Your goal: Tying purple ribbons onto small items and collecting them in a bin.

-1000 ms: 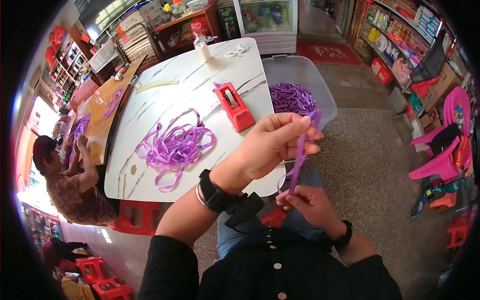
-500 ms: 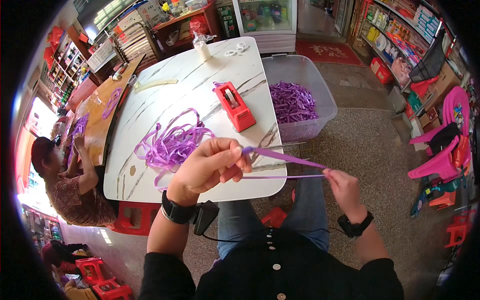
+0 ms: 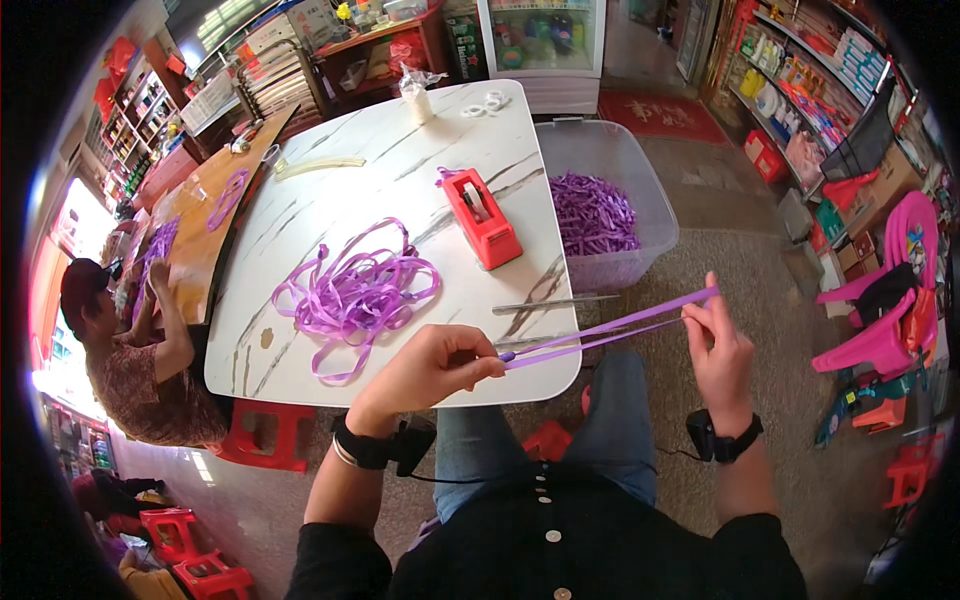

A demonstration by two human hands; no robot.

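A folded length of purple ribbon (image 3: 610, 328) is stretched taut between my two hands. My left hand (image 3: 430, 368) pinches one end just over the near edge of the white marble table (image 3: 330, 190). My right hand (image 3: 722, 350) grips the other end, out to the right past the table edge. A loose tangle of purple ribbon (image 3: 350, 295) lies on the table ahead of my left hand. A red tape dispenser (image 3: 482, 218) stands beyond it.
A clear plastic bin (image 3: 640, 170) with several purple ribbon pieces stands right of the table. A thin metal tool (image 3: 555, 303) lies near the table's front edge. Another person (image 3: 125, 340) sits at the left by a wooden table. Pink chairs (image 3: 890, 300) stand far right.
My hands have drawn apart: the left moved down and left, the right out to the right, pulling the ribbon from a hanging strip into a long taut line.
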